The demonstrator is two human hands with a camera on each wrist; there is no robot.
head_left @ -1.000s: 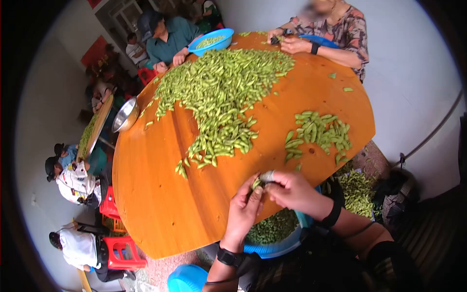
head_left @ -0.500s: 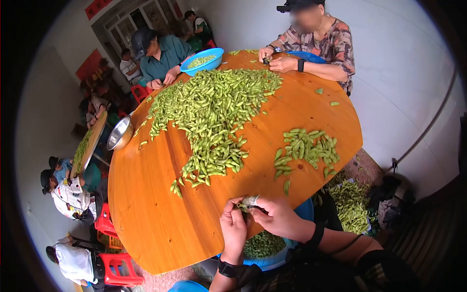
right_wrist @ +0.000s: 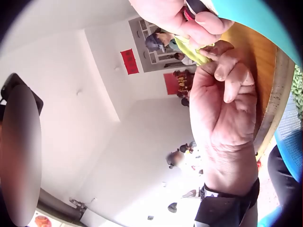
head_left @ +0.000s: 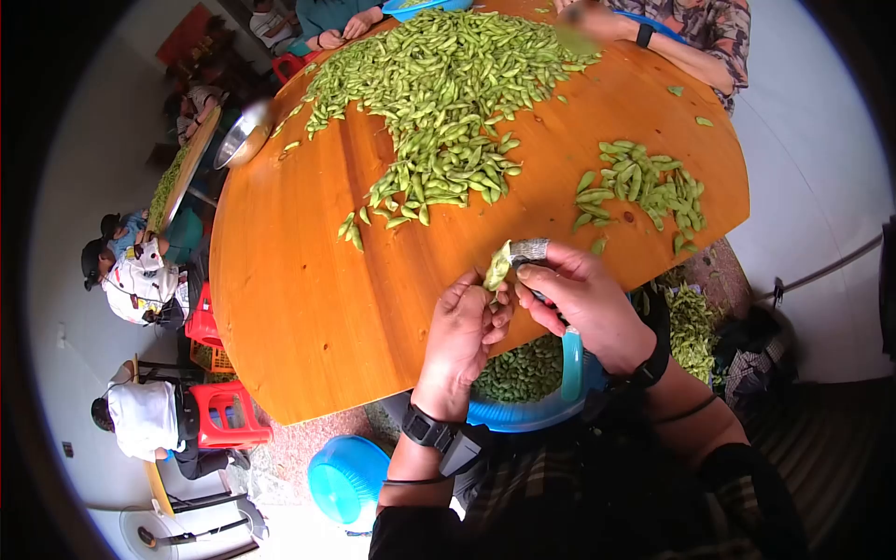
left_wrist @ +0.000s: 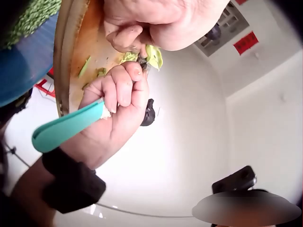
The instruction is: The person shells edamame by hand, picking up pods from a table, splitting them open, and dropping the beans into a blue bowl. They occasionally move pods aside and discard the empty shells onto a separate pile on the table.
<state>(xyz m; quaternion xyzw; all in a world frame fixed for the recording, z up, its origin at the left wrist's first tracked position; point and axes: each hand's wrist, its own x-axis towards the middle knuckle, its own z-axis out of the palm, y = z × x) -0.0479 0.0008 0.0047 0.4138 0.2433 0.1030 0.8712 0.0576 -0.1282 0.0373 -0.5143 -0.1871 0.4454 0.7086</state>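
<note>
My left hand (head_left: pixel 464 327) pinches a split green soybean pod (head_left: pixel 497 267) between thumb and fingers, above the table's near edge. Close beside it, my right hand (head_left: pixel 588 303) curls round a tool with a teal handle (head_left: pixel 572 364), its working end hidden by the fingers. Grey wrapping (head_left: pixel 529 249) covers the right index fingertip, which is right at the pod. In the left wrist view the teal handle (left_wrist: pixel 68 125) sticks out behind the curled right fingers. Pale green pod skin (right_wrist: pixel 191 49) shows between both hands in the right wrist view.
A large heap of pods (head_left: pixel 448 103) covers the far part of the wooden table (head_left: pixel 308 317), with a smaller pile (head_left: pixel 649 187) at right. Below the hands stands a blue basin (head_left: pixel 523 417) of shelled beans (head_left: pixel 523 373). Two people sit across; a steel bowl (head_left: pixel 245 135) stands at the left edge.
The head view has tilted downward. Both hands now stand slightly apart, the pod shows more fully in the left fingers, and the teal handle has come into sight below the right hand.
</note>
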